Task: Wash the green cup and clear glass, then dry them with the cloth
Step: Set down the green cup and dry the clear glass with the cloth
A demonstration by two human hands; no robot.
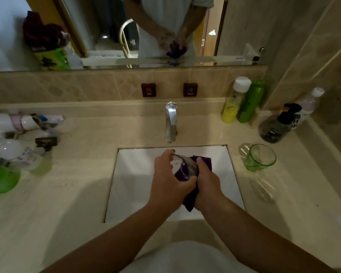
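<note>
Above white sink [138, 194]: left hand [168, 182] grips tilted clear glass [185, 166]; right hand [208, 184] clenches purple cloth [189, 203] against it.

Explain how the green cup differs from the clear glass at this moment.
The green cup stands upright on the counter to the right of the sink, untouched; the clear glass is tilted over the sink, held by the left hand. The right hand presses the purple cloth to the glass only. Both are transparent.

Clear glass [185, 166] tilted, purple cloth [189, 200] seemingly inside, green cup [261, 157] upright
</note>
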